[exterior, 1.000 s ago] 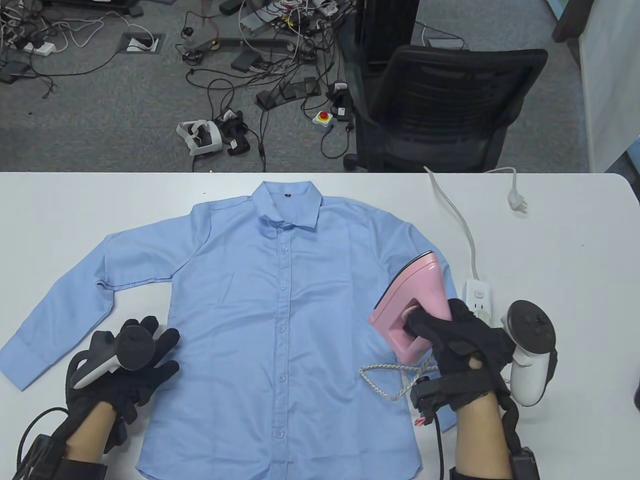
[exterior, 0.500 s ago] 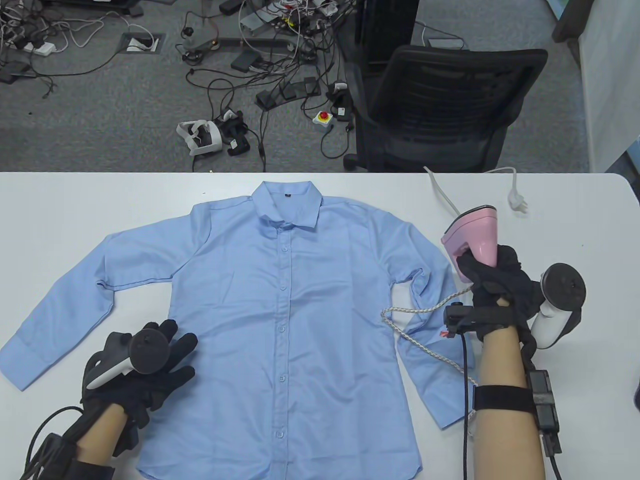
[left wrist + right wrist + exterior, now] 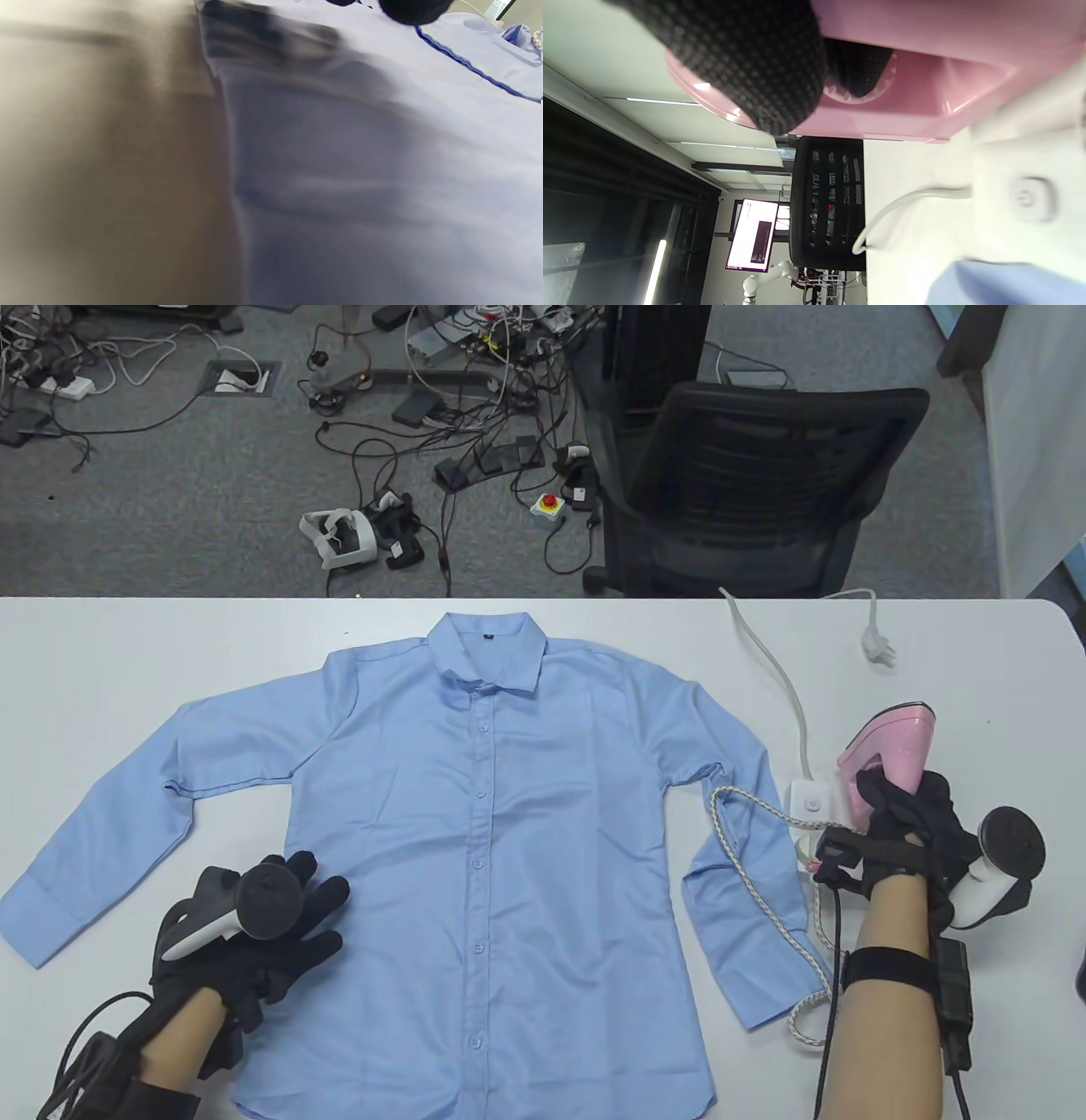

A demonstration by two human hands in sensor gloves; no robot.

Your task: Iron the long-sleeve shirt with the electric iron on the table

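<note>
Right hand [image 3: 904,827], fingers curled round the pink plastic electric iron [image 3: 895,742], has carried it off the light-blue long-sleeve cotton shirt [image 3: 475,831], pausing ironing; left hand [image 3: 259,937] presses spread fingers.

Iron [image 3: 891,742] right of shirt [image 3: 475,848]

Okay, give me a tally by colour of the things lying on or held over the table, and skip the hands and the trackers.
Light blue: 1, the shirt
Pink: 1, the iron, gripped by the right hand
White: 3, the power strip, its cable with plug, and the iron's braided cord
Total: 5
</note>
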